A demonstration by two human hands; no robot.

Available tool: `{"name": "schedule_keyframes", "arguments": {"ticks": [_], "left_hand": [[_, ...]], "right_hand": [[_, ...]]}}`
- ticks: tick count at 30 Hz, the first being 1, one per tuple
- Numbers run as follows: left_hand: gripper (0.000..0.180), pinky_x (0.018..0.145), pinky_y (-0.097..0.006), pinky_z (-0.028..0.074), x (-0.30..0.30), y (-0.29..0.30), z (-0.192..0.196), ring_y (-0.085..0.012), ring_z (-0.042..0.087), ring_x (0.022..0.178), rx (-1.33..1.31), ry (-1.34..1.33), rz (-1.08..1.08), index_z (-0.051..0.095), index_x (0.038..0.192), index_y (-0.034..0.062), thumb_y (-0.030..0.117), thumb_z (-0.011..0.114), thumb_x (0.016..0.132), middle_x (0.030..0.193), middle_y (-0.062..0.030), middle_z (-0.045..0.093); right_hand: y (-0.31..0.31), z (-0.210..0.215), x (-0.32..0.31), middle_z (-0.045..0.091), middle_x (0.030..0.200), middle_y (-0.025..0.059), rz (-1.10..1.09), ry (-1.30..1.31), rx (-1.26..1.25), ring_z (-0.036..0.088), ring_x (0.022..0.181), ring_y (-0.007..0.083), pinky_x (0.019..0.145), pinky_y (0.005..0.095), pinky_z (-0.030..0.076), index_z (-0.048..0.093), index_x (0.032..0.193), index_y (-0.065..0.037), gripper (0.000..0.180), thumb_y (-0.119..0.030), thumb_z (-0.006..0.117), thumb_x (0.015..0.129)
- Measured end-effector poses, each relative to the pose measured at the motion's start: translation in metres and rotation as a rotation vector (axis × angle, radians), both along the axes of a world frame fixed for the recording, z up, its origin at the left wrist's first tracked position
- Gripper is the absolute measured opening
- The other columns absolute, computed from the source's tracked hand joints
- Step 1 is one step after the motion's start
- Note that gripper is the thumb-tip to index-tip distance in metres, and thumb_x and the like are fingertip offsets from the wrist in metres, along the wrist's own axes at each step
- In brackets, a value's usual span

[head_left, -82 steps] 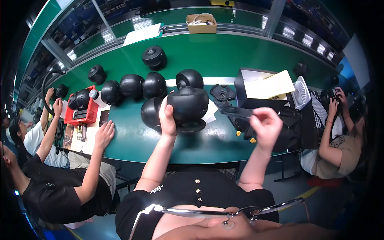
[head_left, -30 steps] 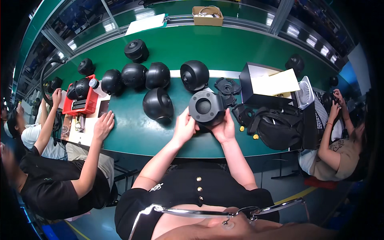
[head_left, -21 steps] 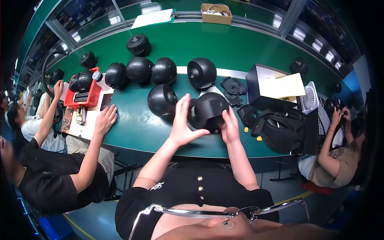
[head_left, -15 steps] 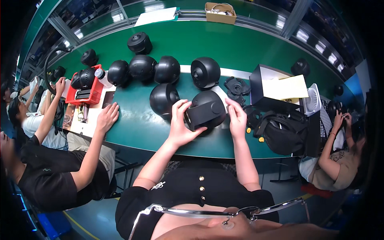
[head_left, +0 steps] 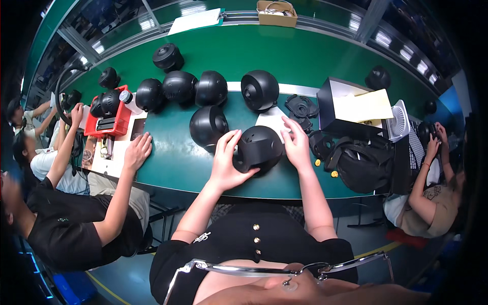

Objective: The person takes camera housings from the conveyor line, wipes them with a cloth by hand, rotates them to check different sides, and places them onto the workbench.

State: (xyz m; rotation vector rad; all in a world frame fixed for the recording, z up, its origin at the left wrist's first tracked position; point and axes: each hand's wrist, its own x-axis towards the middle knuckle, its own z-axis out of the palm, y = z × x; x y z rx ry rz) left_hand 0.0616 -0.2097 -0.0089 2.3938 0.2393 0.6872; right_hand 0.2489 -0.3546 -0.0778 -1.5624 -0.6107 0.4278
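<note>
In front of me, near the table's front edge, is a black ball-shaped device (head_left: 264,150) with a curved band-like part and small holes on top. My left hand (head_left: 225,161) grips its left side, thumb below and fingers above. My right hand (head_left: 296,146) is at its right side with fingers apart and slightly bent; whether the fingertips touch it I cannot tell. A similar black ball housing (head_left: 208,127) sits just beyond my left hand. Another ball housing (head_left: 260,90) stands farther back, with white paper (head_left: 272,119) between it and the device.
Several ball housings (head_left: 180,87) line the back left. A red bin (head_left: 123,116) and a bottle (head_left: 130,100) stand left, by a co-worker's hand (head_left: 138,151). Rightward are flat black parts (head_left: 302,108), a dark box (head_left: 330,107), a black bag (head_left: 361,165) and small yellow pieces (head_left: 334,174).
The device has turned in my left hand: its flat plate faced up before, and now its rounded top shows. My right hand has shifted slightly left and up.
</note>
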Motion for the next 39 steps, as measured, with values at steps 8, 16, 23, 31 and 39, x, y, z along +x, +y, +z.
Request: {"name": "schedule_keyframes", "arguments": {"ticks": [8,16,23,31,39], "left_hand": [[0.111,0.105,-0.046,0.041,-0.008,0.008,0.012,-0.0387,0.048,0.126,0.086,-0.088,-0.123,0.033,0.149,0.0017,0.016,0.091,0.056,0.141,-0.0204,0.046],[0.129,0.103,-0.047,0.042,0.004,-0.003,0.019,-0.0396,0.050,0.122,0.131,-0.057,-0.167,0.022,0.154,0.0022,0.022,0.095,0.051,0.139,-0.0209,0.049],[0.133,0.100,-0.047,0.045,0.015,0.000,0.019,-0.0397,0.054,0.117,0.092,-0.094,-0.295,0.017,0.155,0.0006,0.018,0.094,0.048,0.135,-0.0200,0.053],[0.145,0.103,-0.046,0.042,0.013,0.007,0.017,-0.0378,0.053,0.121,0.112,-0.082,-0.269,0.010,0.157,0.0027,0.032,0.098,0.046,0.141,-0.0232,0.050],[0.139,0.108,-0.045,0.038,0.036,-0.022,-0.014,-0.0368,0.049,0.131,-0.425,-0.362,-0.086,0.004,0.155,-0.0034,0.093,0.049,0.065,0.145,-0.0283,0.045]], "right_hand": [[0.018,-0.005,0.000,0.061,0.095,0.0138,0.034,-0.698,-0.445,0.058,0.095,0.0316,0.084,0.0434,0.050,0.070,0.098,-0.002,0.023,-0.013,0.073,0.078],[-0.008,0.021,-0.040,0.067,0.093,0.0040,0.141,0.188,-0.071,0.057,0.085,0.0066,0.072,0.0278,0.048,0.059,0.111,0.002,0.016,-0.006,0.052,0.100],[-0.023,0.018,-0.015,0.055,0.140,0.0197,0.494,0.036,0.100,0.046,0.137,0.0294,0.114,0.0357,0.033,0.063,0.125,0.002,0.042,0.012,0.044,0.089],[-0.052,0.004,-0.009,0.072,0.106,0.0167,0.069,-0.443,-0.171,0.071,0.093,0.0233,0.083,0.0306,0.053,0.070,0.102,0.005,0.027,0.011,0.051,0.083],[-0.026,0.041,-0.078,0.043,0.146,0.0286,0.084,-0.362,0.175,0.029,0.144,0.0423,0.116,0.0501,0.024,0.053,0.131,0.009,0.051,-0.031,0.054,0.100]]}}
